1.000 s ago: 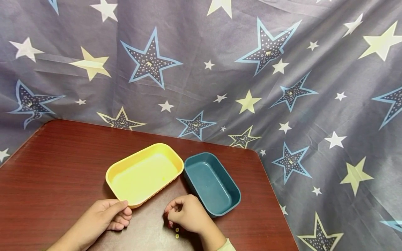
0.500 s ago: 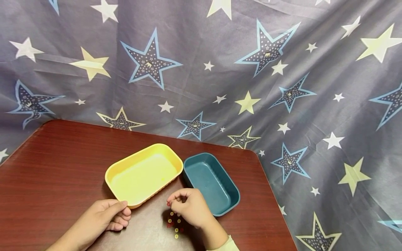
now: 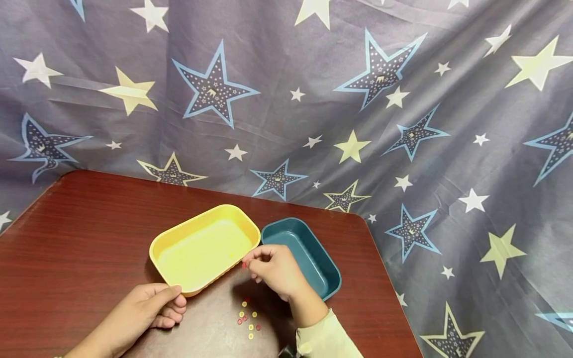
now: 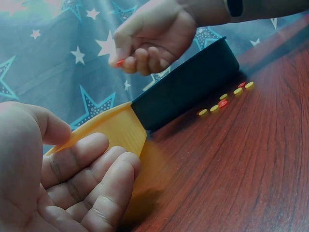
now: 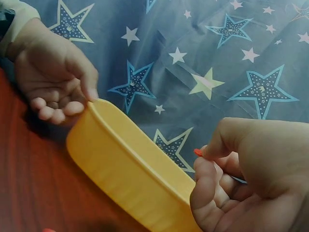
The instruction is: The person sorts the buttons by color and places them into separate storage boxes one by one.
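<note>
My left hand point(image 3: 149, 308) pinches the near left corner of the yellow tray point(image 3: 202, 218) between thumb and fingers. Between the thumb and fingertip of my right hand point(image 3: 282, 273) is a small red button-like disc point(image 5: 198, 152), held up off the table close to the tray's right side. In the left wrist view, this right hand point(image 4: 157, 38) is raised above the dark teal tray point(image 4: 188, 82). Several yellow discs point(image 3: 254, 314) and red discs point(image 3: 258, 327) of similar size lie scattered on the table, below my right hand in the head view.
The teal tray point(image 3: 333, 281) stands right beside the yellow one, partly covered by my right hand. Both rest on a reddish-brown wooden table point(image 3: 89, 238). A star-patterned grey cloth point(image 3: 286, 124) hangs behind and along the right.
My right hand has lifted from the scattered discs with a red one and moved up and away toward the yellow tray, uncovering the others. The left hand stays on the tray's corner.
</note>
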Available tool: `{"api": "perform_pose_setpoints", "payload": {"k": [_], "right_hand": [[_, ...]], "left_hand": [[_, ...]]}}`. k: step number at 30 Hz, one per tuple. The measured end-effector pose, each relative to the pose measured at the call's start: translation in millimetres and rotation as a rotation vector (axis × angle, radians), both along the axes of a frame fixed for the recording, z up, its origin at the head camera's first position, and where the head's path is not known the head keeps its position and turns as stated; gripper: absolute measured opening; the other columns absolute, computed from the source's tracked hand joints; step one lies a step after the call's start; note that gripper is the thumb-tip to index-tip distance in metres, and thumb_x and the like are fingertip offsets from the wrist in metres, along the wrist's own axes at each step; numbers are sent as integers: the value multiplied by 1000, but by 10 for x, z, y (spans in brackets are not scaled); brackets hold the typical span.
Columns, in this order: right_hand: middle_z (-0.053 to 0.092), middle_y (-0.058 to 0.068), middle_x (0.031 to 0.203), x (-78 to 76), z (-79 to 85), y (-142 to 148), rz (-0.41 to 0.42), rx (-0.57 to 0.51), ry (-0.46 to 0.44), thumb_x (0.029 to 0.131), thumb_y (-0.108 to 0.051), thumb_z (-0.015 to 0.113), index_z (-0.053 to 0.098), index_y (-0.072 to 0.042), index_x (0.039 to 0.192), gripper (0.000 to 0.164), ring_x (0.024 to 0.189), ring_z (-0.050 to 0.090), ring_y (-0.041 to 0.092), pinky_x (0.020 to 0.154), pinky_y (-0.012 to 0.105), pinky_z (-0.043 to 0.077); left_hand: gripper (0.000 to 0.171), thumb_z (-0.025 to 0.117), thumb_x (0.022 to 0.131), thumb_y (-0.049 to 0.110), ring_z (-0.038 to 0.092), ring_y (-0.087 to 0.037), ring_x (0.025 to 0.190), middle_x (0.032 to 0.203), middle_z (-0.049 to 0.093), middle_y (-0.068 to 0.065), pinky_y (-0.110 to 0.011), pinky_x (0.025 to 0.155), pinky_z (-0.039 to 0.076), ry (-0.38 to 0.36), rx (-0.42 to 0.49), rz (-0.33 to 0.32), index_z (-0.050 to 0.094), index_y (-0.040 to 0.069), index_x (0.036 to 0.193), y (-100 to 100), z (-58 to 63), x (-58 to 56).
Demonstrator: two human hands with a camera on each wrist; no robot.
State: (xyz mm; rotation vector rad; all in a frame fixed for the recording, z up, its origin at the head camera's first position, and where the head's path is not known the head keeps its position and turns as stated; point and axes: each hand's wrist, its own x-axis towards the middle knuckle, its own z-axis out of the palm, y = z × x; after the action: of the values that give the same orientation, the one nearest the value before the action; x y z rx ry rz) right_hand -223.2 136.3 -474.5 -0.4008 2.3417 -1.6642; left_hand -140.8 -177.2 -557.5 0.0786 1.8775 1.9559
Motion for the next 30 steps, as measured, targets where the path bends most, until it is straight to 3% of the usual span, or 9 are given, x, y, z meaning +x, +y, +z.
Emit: {"api": "perform_pose_setpoints", "payload": {"k": [11,17,25,30], "right_hand": [[70,9,80,-413,142,-140,-50,-92,-128,97,0,69,79,12,107,18,63,60,15,60,22,60],[69,9,80,-621,143,-238,-92,-104,-180,96,-2,71,81,6,102,13,65,59,16,61,22,59],[68,6,78,-770,130,-322,-90,-92,-215,96,-1,73,79,9,101,13,66,59,16,59,20,56],[69,6,80,-823,121,-360,-66,-77,-224,98,0,71,78,5,96,9,68,58,16,60,20,54]], "left_hand": [[44,53,121,32,78,-13,87,96,79,-5,-30,78,71,-9,7,-2,73,-6,112,-34,-18,-5],[44,53,121,33,79,-14,88,97,78,-7,-31,78,71,-3,11,-7,72,-6,113,-34,-10,-6],[44,53,121,32,79,-13,87,97,79,-7,-31,78,71,4,20,-8,72,-6,113,-24,2,-9],[44,53,121,32,79,-13,87,97,79,-7,-31,78,71,6,24,-7,72,-7,113,-31,-2,-13]]}}
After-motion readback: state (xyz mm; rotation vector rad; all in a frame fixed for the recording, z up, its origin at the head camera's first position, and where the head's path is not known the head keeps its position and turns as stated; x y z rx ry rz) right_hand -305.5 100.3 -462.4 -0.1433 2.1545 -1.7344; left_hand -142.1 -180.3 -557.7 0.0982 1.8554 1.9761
